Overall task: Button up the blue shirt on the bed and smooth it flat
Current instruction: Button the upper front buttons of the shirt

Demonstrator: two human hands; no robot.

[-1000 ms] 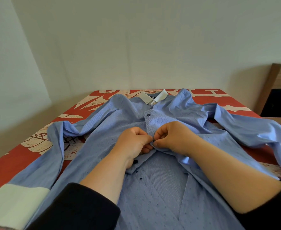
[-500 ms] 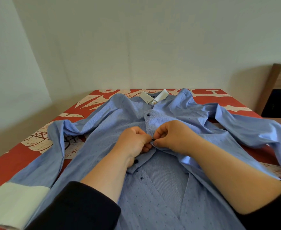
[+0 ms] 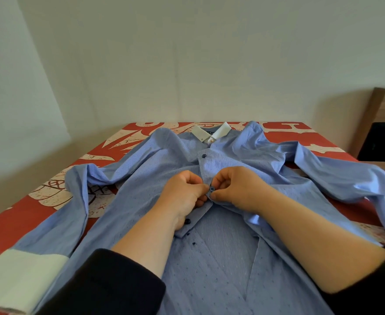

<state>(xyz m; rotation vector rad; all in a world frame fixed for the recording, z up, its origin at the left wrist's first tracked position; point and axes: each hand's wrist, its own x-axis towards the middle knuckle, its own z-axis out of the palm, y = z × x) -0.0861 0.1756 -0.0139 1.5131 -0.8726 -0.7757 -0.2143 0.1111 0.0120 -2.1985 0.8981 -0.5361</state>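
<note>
The blue shirt [image 3: 155, 178] with a white collar lies face up on the bed [image 3: 23, 214], sleeves spread to both sides. One dark button [image 3: 204, 156] near the collar is fastened. A second dark button [image 3: 212, 189] shows between my fingertips at the chest. My left hand [image 3: 184, 196] pinches the left placket edge beside it. My right hand [image 3: 237, 187] pinches the overlapping right placket at the same spot. Below my hands the front lies open, with loose buttons [image 3: 187, 221] on the left edge.
The bed has a red sheet with a cream print. A white cuff [image 3: 18, 278] of the left sleeve lies at the near left. Walls stand behind and to the left. A wooden piece of furniture [image 3: 378, 123] stands at the far right.
The second button has come through the placket and now shows between my fingertips. Both hands have stayed at the same spot on the chest.
</note>
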